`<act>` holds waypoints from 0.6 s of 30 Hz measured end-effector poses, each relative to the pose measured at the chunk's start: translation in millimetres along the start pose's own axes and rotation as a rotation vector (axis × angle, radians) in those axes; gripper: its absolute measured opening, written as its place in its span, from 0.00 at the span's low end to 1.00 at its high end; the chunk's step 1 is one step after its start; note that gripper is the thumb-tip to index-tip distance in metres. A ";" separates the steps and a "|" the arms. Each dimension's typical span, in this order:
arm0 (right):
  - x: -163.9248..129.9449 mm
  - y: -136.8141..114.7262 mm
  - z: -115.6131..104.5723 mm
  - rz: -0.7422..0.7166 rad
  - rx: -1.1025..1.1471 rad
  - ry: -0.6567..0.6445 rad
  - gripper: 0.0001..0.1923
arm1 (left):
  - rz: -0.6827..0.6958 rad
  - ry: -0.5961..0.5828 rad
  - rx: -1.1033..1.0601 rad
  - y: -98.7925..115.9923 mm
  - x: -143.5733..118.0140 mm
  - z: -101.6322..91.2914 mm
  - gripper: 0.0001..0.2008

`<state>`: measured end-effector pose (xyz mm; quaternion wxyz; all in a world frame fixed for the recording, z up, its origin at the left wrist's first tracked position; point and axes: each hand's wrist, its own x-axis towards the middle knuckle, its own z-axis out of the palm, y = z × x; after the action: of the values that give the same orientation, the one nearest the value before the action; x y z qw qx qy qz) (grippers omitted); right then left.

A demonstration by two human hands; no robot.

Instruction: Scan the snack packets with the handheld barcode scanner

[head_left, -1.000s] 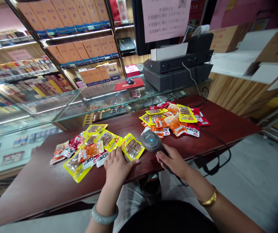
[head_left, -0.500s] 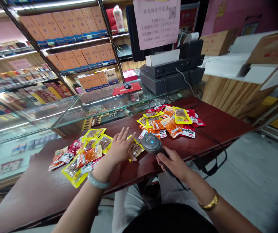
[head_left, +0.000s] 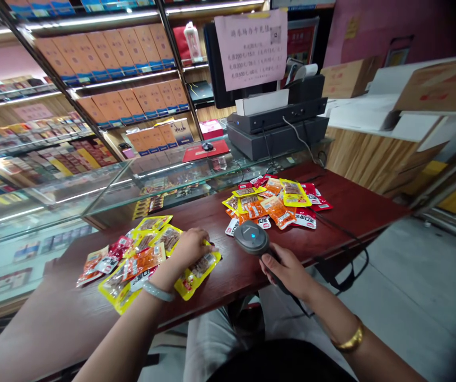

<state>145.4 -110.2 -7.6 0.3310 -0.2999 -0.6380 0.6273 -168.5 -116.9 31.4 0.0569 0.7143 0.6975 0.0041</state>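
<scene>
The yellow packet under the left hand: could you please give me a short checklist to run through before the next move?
1. Left hand on the yellow packet: ok, fingers rest on its upper part.
2. Packet apart from the left pile: ok, it lies at the pile's right edge.
3. Right hand holding the scanner: ok.
4. Scanner lit: ok, a blue light shows on top.
5. Barcode facing the scanner: cannot tell.
6. Scanner cable free: ok, it hangs off the table edge.
</scene>
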 end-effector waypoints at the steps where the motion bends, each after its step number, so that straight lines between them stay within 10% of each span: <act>1: 0.4 -0.3 2.1 0.003 0.008 -0.008 0.25 | -0.069 0.030 -0.014 -6.0 -2.4 0.5 0.13; 7: 5.4 -4.8 18.7 -0.003 0.033 -0.073 0.25 | -0.517 0.264 -0.127 -10.7 -19.9 -6.2 0.16; 18: 10.3 -24.1 40.6 -0.062 0.077 -0.142 0.26 | -0.496 0.497 -0.166 13.6 -25.7 -6.7 0.13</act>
<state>107.6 -127.2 17.2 0.3155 -0.2217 -0.6443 0.6604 -156.2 -142.3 41.1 -0.0574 0.4933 0.8395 0.2205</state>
